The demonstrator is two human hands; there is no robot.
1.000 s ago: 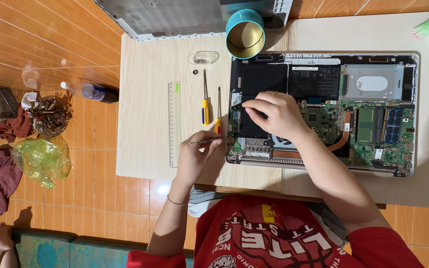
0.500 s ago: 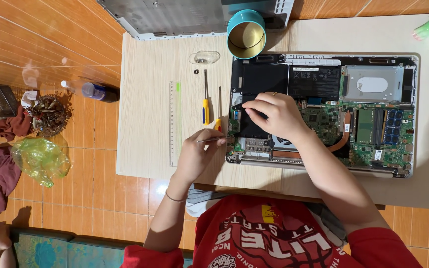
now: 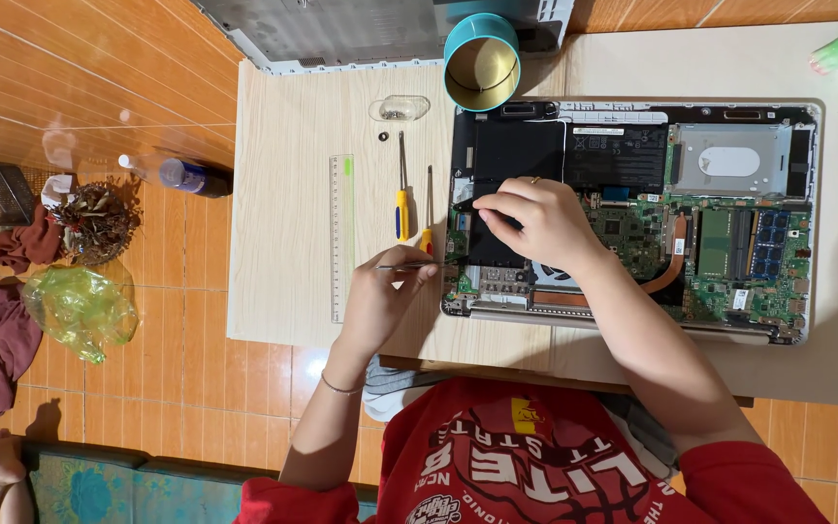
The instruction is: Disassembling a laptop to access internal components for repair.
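Laptop (image 3: 632,209): lies opened, underside up, on the table (image 3: 293,194); long axis runs left to right across the view; board, black battery (image 3: 516,155) and drive bay exposed.
Left hand (image 3: 380,301): closed in a pinch on thin tweezers (image 3: 404,266), which are held level, tips pointed right toward the laptop's left edge (tips just short of, or at, the casing; contact cannot be told).
Right hand (image 3: 535,223): rests on the battery's lower part, fingers curled shut as if pinching something small; what is gripped, if anything, is hidden.
Key relation: the laptop's near-left corner lies directly right of the tweezer tips, along their axis; the left hand is nearer that edge, the right hand already over the inside.
Screwdrivers (image 3: 402,199): two, yellow-handled, laid parallel, shafts pointing away from the person, just beyond the left hand.
Ruler (image 3: 341,238): clear, parallel to the screwdrivers, further left.
Screw dish (image 3: 400,108): small, clear, near the table's far edge.
Tin (image 3: 480,60): teal, open, at the laptop's far-left corner.
Open room: bare table left of the ruler; table edge close under the left wrist.
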